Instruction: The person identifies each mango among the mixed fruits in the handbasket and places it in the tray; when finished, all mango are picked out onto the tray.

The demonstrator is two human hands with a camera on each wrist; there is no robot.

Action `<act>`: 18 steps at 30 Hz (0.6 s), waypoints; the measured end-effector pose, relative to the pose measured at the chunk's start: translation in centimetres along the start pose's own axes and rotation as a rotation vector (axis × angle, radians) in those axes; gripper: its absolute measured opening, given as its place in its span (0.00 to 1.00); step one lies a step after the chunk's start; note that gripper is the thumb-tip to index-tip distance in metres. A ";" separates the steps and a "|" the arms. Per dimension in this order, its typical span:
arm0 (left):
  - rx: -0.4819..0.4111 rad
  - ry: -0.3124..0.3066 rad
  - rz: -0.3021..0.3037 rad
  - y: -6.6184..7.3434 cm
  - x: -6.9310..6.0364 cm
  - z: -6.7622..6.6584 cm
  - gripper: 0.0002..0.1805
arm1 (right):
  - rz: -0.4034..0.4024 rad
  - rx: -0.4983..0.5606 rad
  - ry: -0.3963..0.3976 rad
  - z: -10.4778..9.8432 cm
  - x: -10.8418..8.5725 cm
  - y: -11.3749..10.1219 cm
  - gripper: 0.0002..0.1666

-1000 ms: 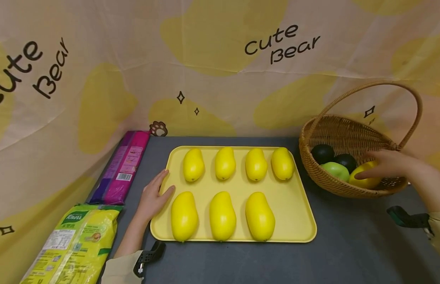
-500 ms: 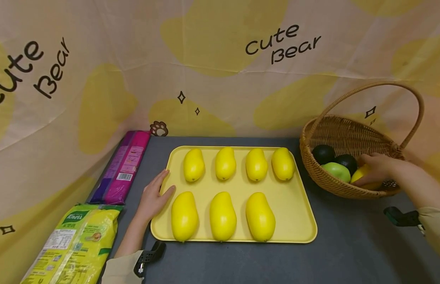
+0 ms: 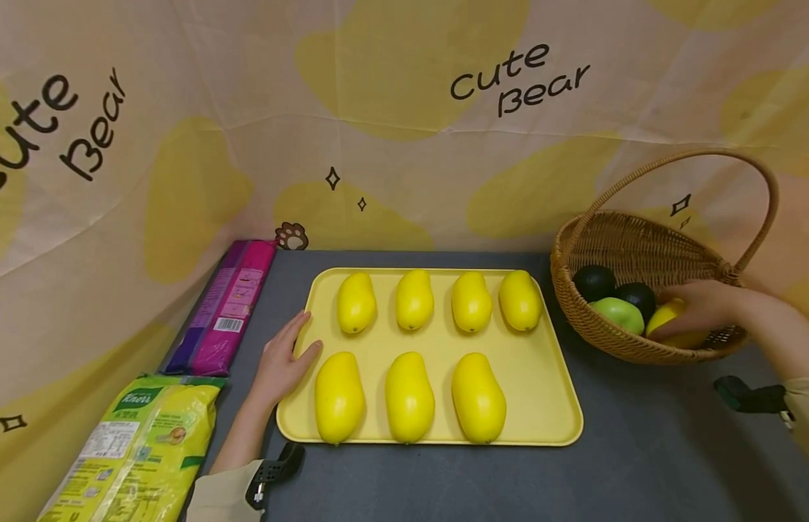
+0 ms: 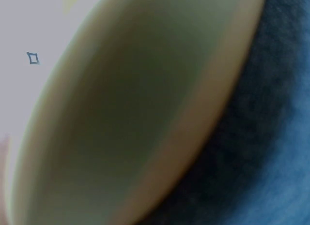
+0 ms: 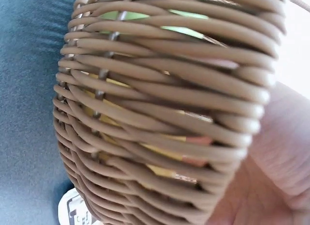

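My right hand (image 3: 701, 310) reaches into a wicker basket (image 3: 639, 228) at the right of the head view. It grips a yellow mango (image 3: 667, 317), the thumb on its near side and the far fingers partly hidden. Beside that mango lie a green apple (image 3: 618, 316) and two dark avocados (image 3: 594, 283). On the left rim of a yellow tray (image 3: 541, 406), my left hand (image 3: 283, 366) rests with relaxed fingers. Several mangoes (image 3: 409, 397) lie on the tray in two rows. Through the basket weave (image 5: 160, 99), the right wrist view shows bits of yellow and green.
A pink and purple packet (image 3: 238, 304) and a yellow-green Knorr bag (image 3: 143, 442) lie left of the tray. Printed cloth (image 3: 404, 145) hangs behind the grey table (image 3: 444, 486). The basket's tall handle (image 3: 704, 154) arches above the right hand. A large blur fills the left wrist view.
My right hand has lowered onto the mango in the basket and taken hold of it, shifting slightly in the last half second. The left hand and tray look unmoved.
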State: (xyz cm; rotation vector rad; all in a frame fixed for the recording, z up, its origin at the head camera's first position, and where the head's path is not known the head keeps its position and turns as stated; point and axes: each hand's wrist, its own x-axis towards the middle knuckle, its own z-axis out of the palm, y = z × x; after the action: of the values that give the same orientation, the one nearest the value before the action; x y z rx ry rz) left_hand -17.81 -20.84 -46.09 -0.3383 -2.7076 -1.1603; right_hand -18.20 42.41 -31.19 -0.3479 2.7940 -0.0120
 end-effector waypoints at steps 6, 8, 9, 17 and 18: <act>0.007 -0.012 -0.011 -0.1 0.0 -0.1 0.33 | 0.011 0.059 0.089 -0.1 -0.8 0.1 0.42; 0.006 -0.014 -0.014 -0.1 0.0 -0.1 0.33 | 0.025 0.075 0.118 -0.3 -1.0 -0.1 0.43; 0.005 -0.015 -0.015 -0.1 0.0 -0.1 0.33 | 0.035 0.081 0.133 -0.3 -1.1 -0.3 0.43; 0.004 -0.025 -0.023 0.0 0.0 -0.1 0.33 | 0.065 0.186 0.241 -0.5 -1.5 -1.8 0.46; 0.004 -0.025 -0.024 0.0 0.0 -0.1 0.33 | 0.061 0.202 0.258 -0.5 -1.6 -2.1 0.46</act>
State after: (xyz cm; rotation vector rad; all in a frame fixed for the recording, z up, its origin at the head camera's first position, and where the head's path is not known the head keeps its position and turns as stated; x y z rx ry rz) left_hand -17.81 -20.92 -46.02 -0.3234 -2.7427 -1.1641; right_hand -16.42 40.77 -30.07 -0.2249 3.0200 -0.3458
